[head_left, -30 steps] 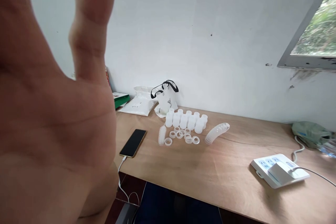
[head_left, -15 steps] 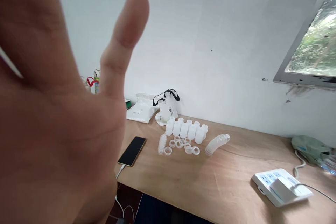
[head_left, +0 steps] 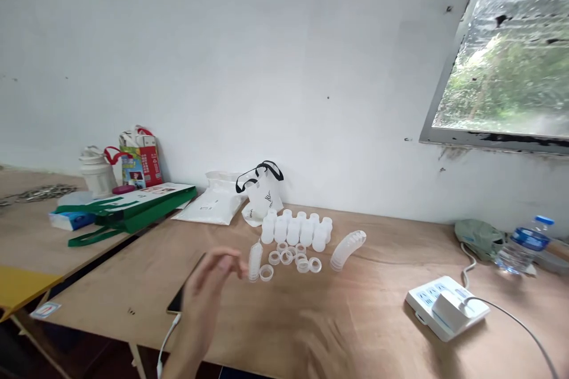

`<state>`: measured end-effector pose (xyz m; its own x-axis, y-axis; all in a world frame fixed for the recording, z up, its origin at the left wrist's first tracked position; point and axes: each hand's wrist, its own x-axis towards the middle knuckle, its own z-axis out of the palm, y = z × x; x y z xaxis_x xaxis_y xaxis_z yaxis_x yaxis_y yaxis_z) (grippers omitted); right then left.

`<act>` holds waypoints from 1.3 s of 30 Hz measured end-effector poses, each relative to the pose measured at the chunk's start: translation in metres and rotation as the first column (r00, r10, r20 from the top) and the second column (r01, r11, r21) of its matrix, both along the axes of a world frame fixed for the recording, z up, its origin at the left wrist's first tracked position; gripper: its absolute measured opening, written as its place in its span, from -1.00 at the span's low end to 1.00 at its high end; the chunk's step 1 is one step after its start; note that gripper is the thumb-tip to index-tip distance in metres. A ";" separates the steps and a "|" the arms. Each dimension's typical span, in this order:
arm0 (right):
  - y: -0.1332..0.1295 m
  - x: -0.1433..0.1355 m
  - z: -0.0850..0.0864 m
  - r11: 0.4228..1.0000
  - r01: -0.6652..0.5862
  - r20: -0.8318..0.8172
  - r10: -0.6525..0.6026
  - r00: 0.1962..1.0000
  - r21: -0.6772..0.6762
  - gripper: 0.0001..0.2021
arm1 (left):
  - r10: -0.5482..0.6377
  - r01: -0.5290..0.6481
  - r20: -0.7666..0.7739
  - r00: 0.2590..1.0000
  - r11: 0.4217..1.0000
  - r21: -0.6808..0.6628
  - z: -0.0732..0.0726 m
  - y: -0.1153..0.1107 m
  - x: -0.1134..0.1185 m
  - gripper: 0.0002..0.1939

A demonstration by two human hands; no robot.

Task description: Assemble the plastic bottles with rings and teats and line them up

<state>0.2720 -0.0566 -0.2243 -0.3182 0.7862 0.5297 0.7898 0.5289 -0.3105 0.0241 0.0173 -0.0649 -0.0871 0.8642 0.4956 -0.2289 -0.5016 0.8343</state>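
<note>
My left hand (head_left: pixel 212 281) hovers above the table's front part, partly over a black phone (head_left: pixel 176 301). Its fingers stretch loosely to the right with nothing in them, close to a short stack of clear plastic rings (head_left: pixel 255 262). My right hand (head_left: pixel 325 346) is low in the middle, smeared by motion, so its fingers cannot be read. Several loose translucent rings (head_left: pixel 265 273) lie beyond the hands. Behind them stand rows of small white translucent bottles (head_left: pixel 293 231). A longer curved stack of clear rings (head_left: pixel 347 250) leans to their right.
On the right are a white power strip (head_left: pixel 444 308) with a plugged-in charger, a grey-green cloth item (head_left: pixel 478 238) and a water bottle (head_left: pixel 524 246). White plastic packages (head_left: pixel 213 204) and a green-white bag (head_left: pixel 155 204) lie at back left. A white cable (head_left: pixel 166 340) runs off the front edge.
The large open hand that filled the left side close to the camera has gone from there. Both hands are now low over the table. The view has shifted, showing more on the left.
</note>
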 end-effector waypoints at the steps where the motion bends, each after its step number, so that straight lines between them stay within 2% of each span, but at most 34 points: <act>1: 0.019 0.005 0.003 0.995 0.096 0.027 -0.096 0.995 0.007 -0.56 | -0.086 0.076 -0.152 0.985 0.995 -0.069 -0.014 0.005 0.007 -0.75; 3: 0.055 0.013 0.009 0.974 0.226 0.057 -0.226 0.972 0.015 -0.51 | -0.242 0.183 -0.430 0.870 0.967 -0.175 -0.038 0.013 0.022 -0.70; 4: 0.072 0.017 0.012 0.965 0.261 0.057 -0.261 0.964 0.010 -0.48 | -0.269 0.185 -0.537 0.799 0.961 -0.206 -0.048 0.016 0.030 -0.70; 8: 0.121 0.021 0.011 0.953 0.304 0.112 -0.302 0.947 -0.005 -0.39 | -0.204 0.095 -0.760 0.617 0.978 -0.185 -0.084 0.024 0.054 -0.72; 10: 0.133 0.020 0.004 0.943 0.331 0.156 -0.325 0.933 -0.016 -0.37 | -0.152 0.046 -0.839 0.523 0.988 -0.150 -0.100 0.027 0.058 -0.75; 12: 0.136 0.019 -0.005 0.934 0.356 0.189 -0.349 0.918 -0.001 -0.38 | -0.070 -0.009 -0.874 0.480 0.996 -0.085 -0.109 0.032 0.058 -0.76; 14: 0.136 0.019 -0.012 0.931 0.363 0.204 -0.362 0.910 0.033 -0.40 | 0.027 -0.058 -0.865 0.501 0.998 -0.002 -0.108 0.036 0.053 -0.71; 17: 0.131 0.020 -0.016 0.943 0.326 0.213 -0.331 0.919 0.058 -0.38 | 0.211 -0.169 -0.783 0.585 0.976 0.137 -0.092 0.039 0.041 -0.62; 20: 0.128 0.021 -0.014 0.954 0.298 0.214 -0.298 0.930 0.034 -0.36 | 0.423 -0.352 -0.674 0.606 0.902 0.250 -0.074 0.040 0.027 -0.64; 22: 0.129 0.022 -0.013 0.955 0.296 0.196 -0.292 0.936 0.010 -0.39 | 0.508 -0.413 -0.620 0.598 0.858 0.305 -0.068 0.043 0.019 -0.67; 25: 0.132 0.024 -0.017 0.961 0.274 0.152 -0.268 0.951 -0.026 -0.44 | 0.490 -0.376 -0.606 0.627 0.871 0.315 -0.072 0.051 0.012 -0.72; 28: 0.134 0.026 -0.022 0.961 0.272 0.112 -0.265 0.958 -0.054 -0.44 | 0.454 -0.354 -0.563 0.690 0.891 0.285 -0.086 0.063 0.011 -0.74; 32: 0.134 0.025 -0.018 0.956 0.295 0.097 -0.292 0.951 -0.012 -0.44 | 0.456 -0.384 -0.485 0.746 0.890 0.246 -0.108 0.081 0.012 -0.46; 34: 0.135 0.022 -0.008 0.952 0.304 0.092 -0.306 0.947 0.038 -0.46 | 0.412 -0.355 -0.509 0.756 0.911 0.210 -0.116 0.087 0.013 -0.34; 36: 0.140 0.020 0.008 0.937 0.343 0.097 -0.348 0.932 0.062 -0.47 | 0.396 -0.330 -0.529 0.751 0.918 0.218 -0.119 0.091 0.013 -0.33; 39: 0.154 0.017 0.038 0.883 0.470 0.200 -0.460 0.865 -0.003 -0.44 | 0.468 -0.347 -0.516 0.718 0.882 0.317 -0.112 0.087 0.014 -0.43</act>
<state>0.2890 0.0970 -0.1863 0.0009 0.8914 0.4532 0.9863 0.0740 -0.1476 0.0378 0.1048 -0.1764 -0.0635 0.6976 0.7137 0.5134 -0.5904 0.6228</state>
